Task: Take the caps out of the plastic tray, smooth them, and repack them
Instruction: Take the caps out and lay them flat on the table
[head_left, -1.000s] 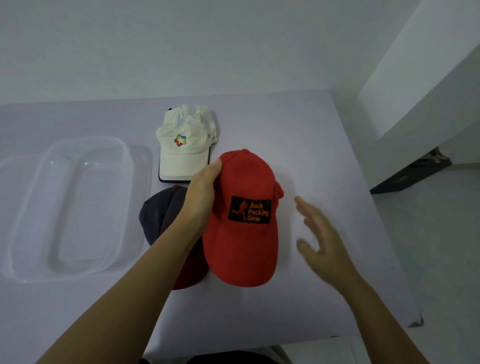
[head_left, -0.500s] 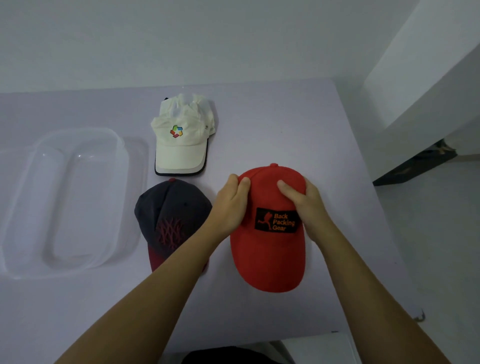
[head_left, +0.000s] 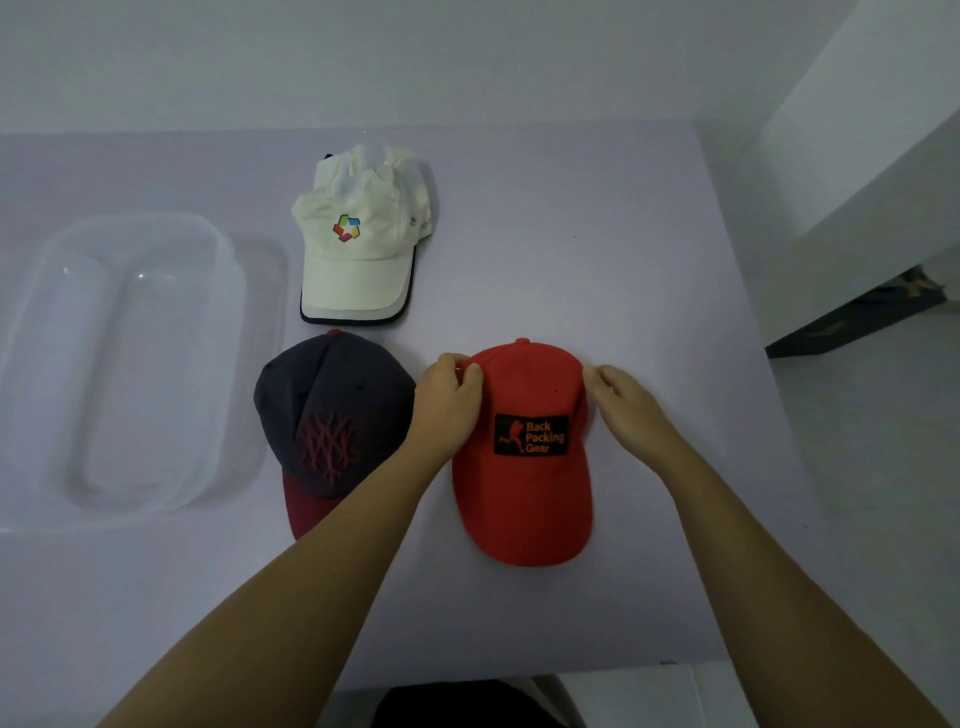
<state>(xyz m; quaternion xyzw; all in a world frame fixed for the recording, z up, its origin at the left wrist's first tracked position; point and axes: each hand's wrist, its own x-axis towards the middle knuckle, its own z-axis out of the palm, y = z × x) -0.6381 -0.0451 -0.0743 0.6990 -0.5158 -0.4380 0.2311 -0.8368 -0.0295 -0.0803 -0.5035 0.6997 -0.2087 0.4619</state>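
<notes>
A red cap (head_left: 524, 499) with a black "Back Packing Gear" patch lies on the table, brim toward me. My left hand (head_left: 449, 397) pinches the left side of its crown and my right hand (head_left: 621, 397) pinches the right side. To its left sits a dark grey cap (head_left: 327, 410) with a maroon brim and maroon stitched logo. Behind that one lies a white cap (head_left: 358, 260) with a multicoloured logo and a crumpled crown. The clear plastic tray (head_left: 228, 270) stands at the far left with nothing in it.
The lilac table (head_left: 597, 234) ends at the right, where floor and a white wall corner (head_left: 857, 156) show. Its near edge runs just in front of my body. A dark object (head_left: 852, 322) lies on the floor by the wall.
The red cap has moved right, off the dark grey cap, and been set flat. My right hand came in and took hold; both hands have slid outward to the crown's sides.
</notes>
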